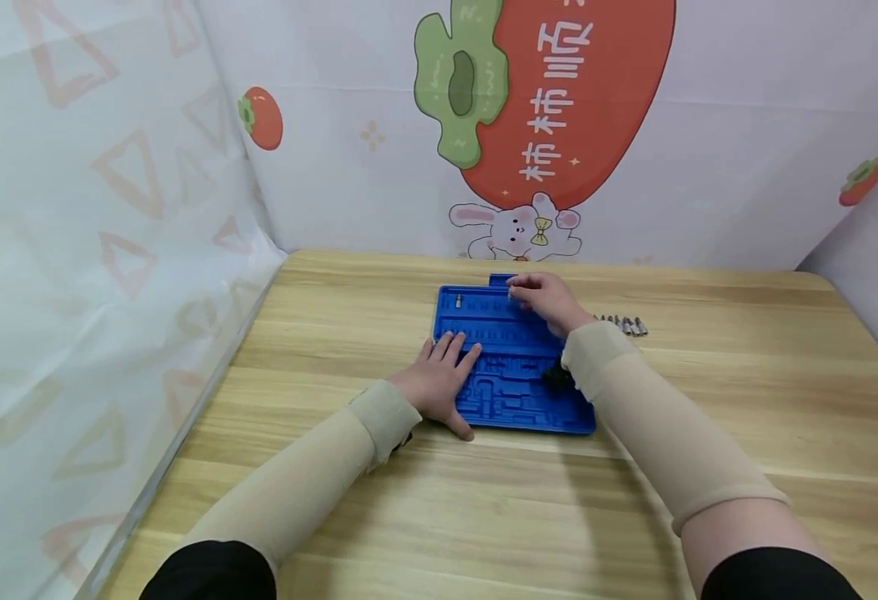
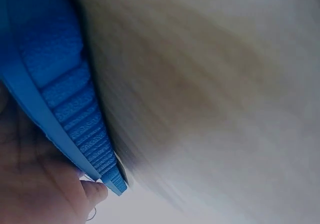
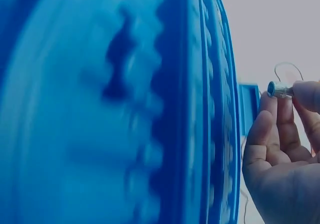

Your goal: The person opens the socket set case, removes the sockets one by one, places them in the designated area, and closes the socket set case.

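Note:
A blue moulded tool tray [image 1: 517, 387] with rows of slots lies on the wooden table. My left hand [image 1: 439, 379] rests with fingers spread over its left edge; in the left wrist view the hand [image 2: 45, 184] lies along the ribbed side of the tray [image 2: 75, 104]. Above the upper right part of the tray, my right hand [image 1: 549, 298] pinches a small silver socket [image 3: 279, 90] between thumb and fingertips. One small metal piece [image 1: 459, 301] sits in the top left slot of the tray. The right forearm hides the tray's right edge.
A row of small metal pieces [image 1: 626, 325] lies on the table [image 1: 746, 375] right of the tray, partly behind the right wrist. A blue tab [image 1: 500, 280] juts from the tray's far edge. A printed cloth [image 1: 348, 167] hangs behind the table.

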The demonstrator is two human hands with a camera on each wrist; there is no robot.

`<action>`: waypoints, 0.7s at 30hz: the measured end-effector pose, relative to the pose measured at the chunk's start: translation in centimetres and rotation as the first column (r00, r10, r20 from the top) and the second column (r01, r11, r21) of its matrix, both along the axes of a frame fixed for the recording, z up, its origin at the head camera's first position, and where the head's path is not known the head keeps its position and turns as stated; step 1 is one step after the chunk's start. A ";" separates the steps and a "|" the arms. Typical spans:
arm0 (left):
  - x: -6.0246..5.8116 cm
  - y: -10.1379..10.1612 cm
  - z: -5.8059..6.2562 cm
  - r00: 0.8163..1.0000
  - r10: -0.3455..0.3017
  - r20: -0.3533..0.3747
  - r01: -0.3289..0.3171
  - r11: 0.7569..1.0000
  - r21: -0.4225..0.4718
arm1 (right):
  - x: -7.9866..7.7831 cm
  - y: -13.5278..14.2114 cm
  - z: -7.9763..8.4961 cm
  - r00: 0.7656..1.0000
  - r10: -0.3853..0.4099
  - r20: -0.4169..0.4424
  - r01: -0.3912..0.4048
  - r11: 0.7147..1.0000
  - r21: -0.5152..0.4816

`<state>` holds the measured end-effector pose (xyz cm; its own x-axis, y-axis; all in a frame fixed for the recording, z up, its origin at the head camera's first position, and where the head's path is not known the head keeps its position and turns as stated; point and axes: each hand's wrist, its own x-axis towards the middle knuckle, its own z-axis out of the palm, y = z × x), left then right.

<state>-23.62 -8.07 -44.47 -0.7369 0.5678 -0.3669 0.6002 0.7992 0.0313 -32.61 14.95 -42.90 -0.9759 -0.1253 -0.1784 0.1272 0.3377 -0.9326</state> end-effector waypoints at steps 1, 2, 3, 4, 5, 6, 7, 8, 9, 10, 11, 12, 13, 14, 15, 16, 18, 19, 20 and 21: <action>0.0 0.0 0.0 1.000 0.000 -0.001 0.000 1.000 -0.002 | 0.1 0.4 0.0 1.000 0.004 0.006 -0.004 1.000 0.005; 0.0 -0.1 -0.1 1.000 0.001 -0.001 -0.001 1.000 -0.001 | 0.3 0.8 0.1 1.000 0.007 0.011 -0.007 1.000 0.000; 0.0 -0.1 -0.1 1.000 0.003 0.001 -0.003 1.000 0.004 | 0.4 1.2 0.1 1.000 0.006 0.015 -0.006 1.000 -0.021; 0.0 -0.1 -0.1 1.000 0.002 0.003 -0.002 1.000 0.007 | 0.5 1.6 0.1 1.000 0.004 0.018 -0.003 0.999 -0.042; 0.0 -0.1 -0.1 1.000 0.003 0.005 -0.003 1.000 0.009 | 0.6 2.1 0.1 1.000 -0.001 0.020 0.002 0.998 -0.067; 0.1 -0.2 -0.1 1.000 0.004 0.008 -0.004 1.000 0.013 | 0.7 2.5 0.2 1.000 -0.004 0.021 0.006 0.996 -0.090; 0.1 -0.2 -0.1 1.000 0.005 0.011 -0.005 1.000 0.017 | 0.9 2.9 0.3 1.000 -0.009 0.020 0.012 0.994 -0.107; 0.1 -0.2 -0.1 1.000 0.006 0.017 -0.006 1.000 0.022 | 1.1 3.3 0.4 1.000 -0.013 0.018 0.015 0.992 -0.125; 0.1 -0.2 -0.1 1.000 0.007 0.022 -0.008 1.000 0.027 | 1.3 3.7 0.4 1.000 -0.016 0.015 0.017 0.991 -0.135; 0.2 -0.2 -0.1 1.000 0.008 0.026 -0.009 1.000 0.030 | 1.5 4.1 0.5 1.000 -0.017 0.013 0.019 0.990 -0.138; 0.2 -0.2 -0.1 0.999 0.011 0.032 -0.013 0.999 0.036 | 1.7 4.4 0.6 1.000 -0.020 0.012 0.022 0.989 -0.144; 0.2 -0.2 -0.1 0.999 0.012 0.035 -0.014 0.999 0.041 | 1.9 4.8 0.7 1.000 -0.025 0.015 0.027 0.988 -0.151; 0.2 -0.2 0.0 0.999 0.014 0.039 -0.016 0.999 0.046 | 2.0 5.1 0.7 0.999 -0.032 0.022 0.035 0.987 -0.160; 0.2 -0.2 0.0 0.999 0.015 0.042 -0.017 0.999 0.051 | 2.2 5.5 0.8 0.999 -0.038 0.030 0.043 0.984 -0.176; 0.2 -0.2 0.0 0.999 0.016 0.044 -0.018 0.998 0.053 | 2.4 5.8 0.9 0.998 -0.044 0.038 0.050 0.980 -0.191; 0.1 -0.2 0.0 0.999 0.017 0.046 -0.019 0.998 0.054 | 2.5 6.1 1.0 0.998 -0.049 0.047 0.057 0.977 -0.206; 0.1 -0.2 0.1 0.999 0.016 0.048 -0.018 0.998 0.054 | 2.8 6.7 1.2 0.997 -0.052 0.062 0.065 0.970 -0.233; 0.1 -0.2 0.1 0.999 0.015 0.051 -0.018 0.998 0.055 | 2.9 7.0 1.3 0.997 -0.052 0.065 0.066 0.968 -0.243; 0.1 -0.3 0.1 0.999 0.014 0.051 -0.017 0.998 0.055 | 3.0 7.4 1.4 0.997 -0.050 0.066 0.065 0.966 -0.250; 0.1 -0.3 0.2 0.999 0.012 0.052 -0.015 0.998 0.055 | 3.1 7.8 1.4 0.997 -0.049 0.067 0.064 0.964 -0.256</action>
